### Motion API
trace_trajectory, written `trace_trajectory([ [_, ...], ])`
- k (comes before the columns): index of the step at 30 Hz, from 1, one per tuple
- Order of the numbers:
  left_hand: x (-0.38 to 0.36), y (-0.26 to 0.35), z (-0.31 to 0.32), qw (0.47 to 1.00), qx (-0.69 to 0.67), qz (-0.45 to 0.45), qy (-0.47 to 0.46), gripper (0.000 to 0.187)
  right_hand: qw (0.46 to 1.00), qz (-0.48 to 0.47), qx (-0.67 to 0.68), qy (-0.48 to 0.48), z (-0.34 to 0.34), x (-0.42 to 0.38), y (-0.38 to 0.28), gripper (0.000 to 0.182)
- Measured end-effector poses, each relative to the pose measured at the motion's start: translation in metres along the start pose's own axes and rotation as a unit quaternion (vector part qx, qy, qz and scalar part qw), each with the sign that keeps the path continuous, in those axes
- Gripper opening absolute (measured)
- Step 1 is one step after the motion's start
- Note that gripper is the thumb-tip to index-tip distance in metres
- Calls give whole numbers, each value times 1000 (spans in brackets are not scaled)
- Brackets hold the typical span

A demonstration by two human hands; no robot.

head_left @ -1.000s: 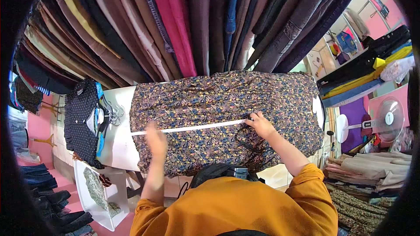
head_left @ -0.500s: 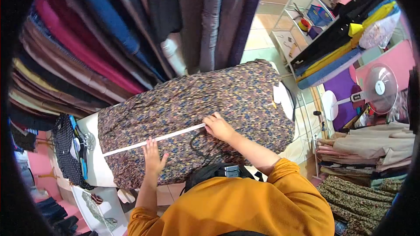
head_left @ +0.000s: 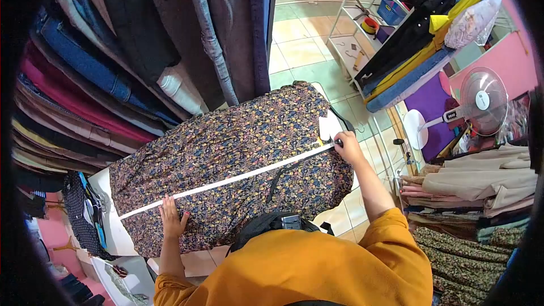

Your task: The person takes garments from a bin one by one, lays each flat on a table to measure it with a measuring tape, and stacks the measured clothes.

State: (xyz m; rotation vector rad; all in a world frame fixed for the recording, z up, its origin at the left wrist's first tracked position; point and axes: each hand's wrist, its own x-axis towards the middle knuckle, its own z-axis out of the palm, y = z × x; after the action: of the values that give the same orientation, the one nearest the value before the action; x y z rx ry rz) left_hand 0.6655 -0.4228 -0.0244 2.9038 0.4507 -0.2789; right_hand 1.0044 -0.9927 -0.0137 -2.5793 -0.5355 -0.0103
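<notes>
A floral garment in dark blue, yellow and pink lies spread over a white-topped table. Across it runs a white measuring tape, pulled straight from the left edge to the right end. My left hand lies flat with fingers stretched out, its fingertips at the tape's lower edge. At the garment's right end, my right hand pinches the tape; a small dark piece shows at its fingers. Just above are white tags. A thin black cord lies on the cloth below the tape.
Trousers and jeans hang close along the table's far left side. A metal shelf stands beyond, beside more hanging clothes. To the right are a fan and stacked folded clothes. A dotted dark garment lies at the left end.
My right hand has moved right along the garment from its middle to its right end, drawing the tape out longer. My left hand stays flat by the tape. The view has shifted.
</notes>
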Motion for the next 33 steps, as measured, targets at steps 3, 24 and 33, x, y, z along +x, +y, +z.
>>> trace_trajectory([
  [3,0,0,-2,1000,0,-3,-10,82,1000,4,8,14,5,-1,-1,20],
  [24,37,172,-9,985,-25,166,-26,67,981,-190,18,-46,44,-21,-122,27],
  [33,69,213,-14,977,-58,201,32,64,982,-183,35,-20,33,-35,-136,29],
])
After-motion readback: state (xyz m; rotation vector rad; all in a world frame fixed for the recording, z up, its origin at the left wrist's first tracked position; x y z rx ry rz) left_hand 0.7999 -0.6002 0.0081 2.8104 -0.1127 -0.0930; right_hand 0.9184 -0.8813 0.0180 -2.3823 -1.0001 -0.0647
